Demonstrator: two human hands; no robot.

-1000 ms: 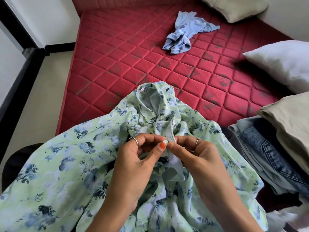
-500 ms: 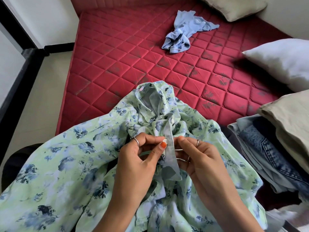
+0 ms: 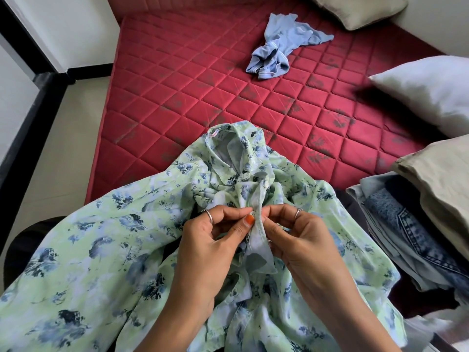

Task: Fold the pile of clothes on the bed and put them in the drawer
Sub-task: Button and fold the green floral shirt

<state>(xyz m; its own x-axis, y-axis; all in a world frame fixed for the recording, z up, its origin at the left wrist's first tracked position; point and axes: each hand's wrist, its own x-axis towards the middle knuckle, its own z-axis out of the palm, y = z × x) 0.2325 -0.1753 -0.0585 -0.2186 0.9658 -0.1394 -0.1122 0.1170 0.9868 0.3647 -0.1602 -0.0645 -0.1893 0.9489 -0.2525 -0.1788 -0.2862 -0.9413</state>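
A light green shirt with a blue floral print (image 3: 101, 262) lies spread over the near edge of the red quilted mattress (image 3: 177, 85), its collar pointing away from me. My left hand (image 3: 210, 245) and my right hand (image 3: 299, 240) meet at the shirt's front placket just below the collar. Each hand pinches the placket edge between thumb and fingers, around a small white button. A second white button shows just above my fingers. A crumpled light blue garment (image 3: 279, 52) lies farther back on the mattress.
A stack of folded clothes (image 3: 406, 237), with denim on it, sits at the right under a beige pillow (image 3: 444, 179). A white pillow (image 3: 431, 92) and another beige pillow (image 3: 360, 8) lie along the right and far side. Tiled floor (image 3: 63, 148) runs along the left.
My hands stayed on the placket. The right fingers shifted from a flat pinch to working the edge around the button, and the placket strip now stands straighter between the two thumbs.
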